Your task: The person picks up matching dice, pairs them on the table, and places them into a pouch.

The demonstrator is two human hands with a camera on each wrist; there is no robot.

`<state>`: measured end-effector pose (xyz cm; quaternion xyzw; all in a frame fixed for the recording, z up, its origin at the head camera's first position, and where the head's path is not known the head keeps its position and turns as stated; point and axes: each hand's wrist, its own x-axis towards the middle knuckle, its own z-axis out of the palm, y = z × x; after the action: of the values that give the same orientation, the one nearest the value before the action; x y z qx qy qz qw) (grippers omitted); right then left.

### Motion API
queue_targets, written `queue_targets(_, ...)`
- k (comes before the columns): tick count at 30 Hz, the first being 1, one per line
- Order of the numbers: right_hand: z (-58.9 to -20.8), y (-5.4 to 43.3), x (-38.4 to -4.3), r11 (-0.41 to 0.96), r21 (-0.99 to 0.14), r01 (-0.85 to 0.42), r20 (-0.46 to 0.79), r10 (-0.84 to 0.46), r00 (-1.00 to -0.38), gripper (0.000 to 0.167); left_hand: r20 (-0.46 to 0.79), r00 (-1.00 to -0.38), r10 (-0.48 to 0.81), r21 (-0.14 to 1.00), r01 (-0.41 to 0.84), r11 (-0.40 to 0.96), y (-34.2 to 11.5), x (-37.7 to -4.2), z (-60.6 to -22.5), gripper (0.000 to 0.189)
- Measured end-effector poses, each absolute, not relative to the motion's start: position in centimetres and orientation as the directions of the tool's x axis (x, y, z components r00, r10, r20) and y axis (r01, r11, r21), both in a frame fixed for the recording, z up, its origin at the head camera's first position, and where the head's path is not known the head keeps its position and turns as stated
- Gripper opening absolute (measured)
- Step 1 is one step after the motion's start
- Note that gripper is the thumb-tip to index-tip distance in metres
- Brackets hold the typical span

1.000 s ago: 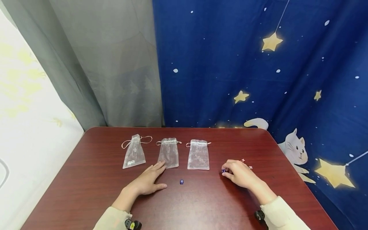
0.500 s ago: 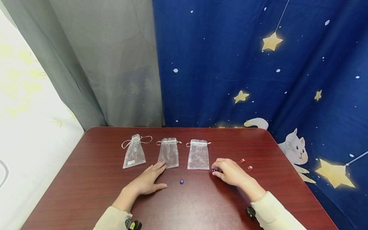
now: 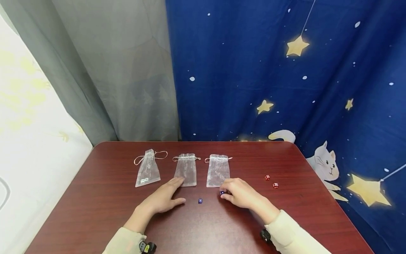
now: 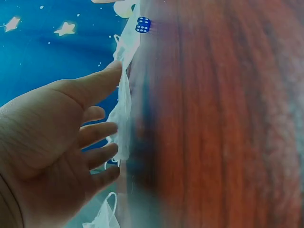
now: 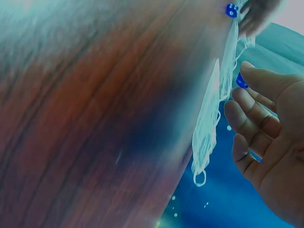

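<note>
Pinching a blue die (image 3: 222, 193) between right-hand fingers (image 3: 228, 185)

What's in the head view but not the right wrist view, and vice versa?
Only head: two red dice, the white dice in the left bag, and the cat print on the curtain.

Only right wrist: the palm side of the right-hand grip; head shows its back.

Both: that grip pinching a blue die, the loose blue die on the table, the right bag, the left-hand grip, and the blue curtain.
</note>
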<state>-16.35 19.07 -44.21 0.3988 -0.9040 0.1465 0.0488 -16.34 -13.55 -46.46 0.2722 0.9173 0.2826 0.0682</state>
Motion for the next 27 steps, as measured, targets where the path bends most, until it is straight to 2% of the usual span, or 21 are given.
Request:
queue_targets(14, -44.5, 17.3, -15.9, 0.627, -0.203, -0.752, 0.164, -0.735, -0.658, 0.007, 0.208, -0.91, 0.358, 0.533, 0.412, 0.739, -12.9, -18.1, -46.9, 0.049)
queue_targets(19, -44.5, 16.5, -15.7, 0.635, -0.185, -0.75, 0.137, -0.739, -0.66, 0.007, 0.195, -0.939, 0.283, 0.526, 0.343, 0.778, -12.7, -18.7, -46.8, 0.05)
queue_targets(27, -44.7, 16.0, -15.8, 0.651, -0.171, -0.74, 0.089, -0.738, -0.669, 0.008, 0.135, -0.963, 0.233, 0.487, 0.269, 0.831, -12.3, -19.6, -46.5, 0.054)
